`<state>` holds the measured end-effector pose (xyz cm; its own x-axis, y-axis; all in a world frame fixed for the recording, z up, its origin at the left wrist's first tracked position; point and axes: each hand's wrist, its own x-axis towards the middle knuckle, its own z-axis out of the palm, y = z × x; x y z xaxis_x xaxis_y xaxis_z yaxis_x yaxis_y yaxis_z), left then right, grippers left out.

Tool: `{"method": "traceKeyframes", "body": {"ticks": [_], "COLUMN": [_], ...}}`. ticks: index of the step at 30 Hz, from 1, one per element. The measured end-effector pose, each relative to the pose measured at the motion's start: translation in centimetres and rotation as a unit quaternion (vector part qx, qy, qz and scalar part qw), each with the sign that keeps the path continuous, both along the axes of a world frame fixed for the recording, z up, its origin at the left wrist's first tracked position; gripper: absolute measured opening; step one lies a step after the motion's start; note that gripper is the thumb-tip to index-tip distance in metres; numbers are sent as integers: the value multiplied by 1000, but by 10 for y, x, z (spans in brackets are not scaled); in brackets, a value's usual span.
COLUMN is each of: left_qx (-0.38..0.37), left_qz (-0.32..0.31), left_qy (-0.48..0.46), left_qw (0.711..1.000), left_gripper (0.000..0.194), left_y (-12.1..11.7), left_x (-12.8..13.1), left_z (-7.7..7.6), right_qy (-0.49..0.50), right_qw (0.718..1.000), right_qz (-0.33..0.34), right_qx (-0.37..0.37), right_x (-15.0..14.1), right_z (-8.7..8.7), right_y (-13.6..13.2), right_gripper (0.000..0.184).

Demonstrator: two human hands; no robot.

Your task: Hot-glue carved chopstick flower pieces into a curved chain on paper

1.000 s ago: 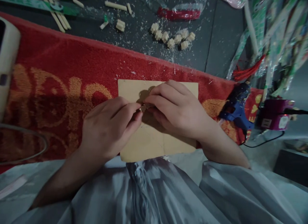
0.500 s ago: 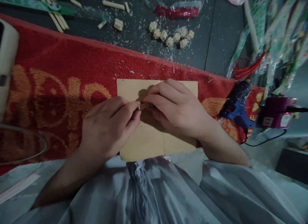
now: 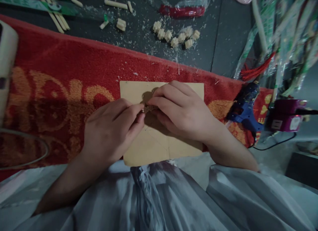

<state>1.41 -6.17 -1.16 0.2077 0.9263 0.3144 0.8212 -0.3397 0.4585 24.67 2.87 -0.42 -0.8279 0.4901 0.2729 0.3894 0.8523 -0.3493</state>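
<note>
A tan card sheet (image 3: 159, 145) lies on a red towel with orange patterns (image 3: 62, 82). Over its upper part my left hand (image 3: 111, 131) and my right hand (image 3: 181, 110) meet, fingers curled and pinched together. Between the fingertips sits a small brownish piece (image 3: 148, 108), gripped from both sides and mostly hidden by the fingers. Both forearms rest over a grey garment on my lap.
A blue glue gun (image 3: 244, 113) lies at the towel's right end beside a purple box (image 3: 285, 118) with a cable. Small pale cut blocks (image 3: 176, 37), sticks (image 3: 56, 17) and crumbs lie on the dark floor beyond. A white device (image 3: 6, 62) sits at the left edge.
The hands stay pinched on the small piece over the card. The view has shifted slightly, with only tiny finger movements.
</note>
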Motion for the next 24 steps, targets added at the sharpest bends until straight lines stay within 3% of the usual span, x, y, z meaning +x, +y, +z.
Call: {"method": "traceKeyframes", "body": {"ticks": [10,18,24], "left_qx": [14,15,26], "left_qz": [2,-10,-9], "left_qy": [-14,18,36], "left_qw": [1000,1000,999], "left_gripper": [17,22,22], "left_y": [3,3,3], "left_x": [1,-1,2], "left_z": [-1,2,0], "right_qy": [-7,-4,1], "right_qw": [1000,999,1000], "right_qz": [-11,-14,-6], "right_qx": [-21,-44,-1], "right_x": [-1,0,-4], "right_z": [-1,0,5], "right_y": [-1,-2,0], "right_gripper": [23,27,30]}}
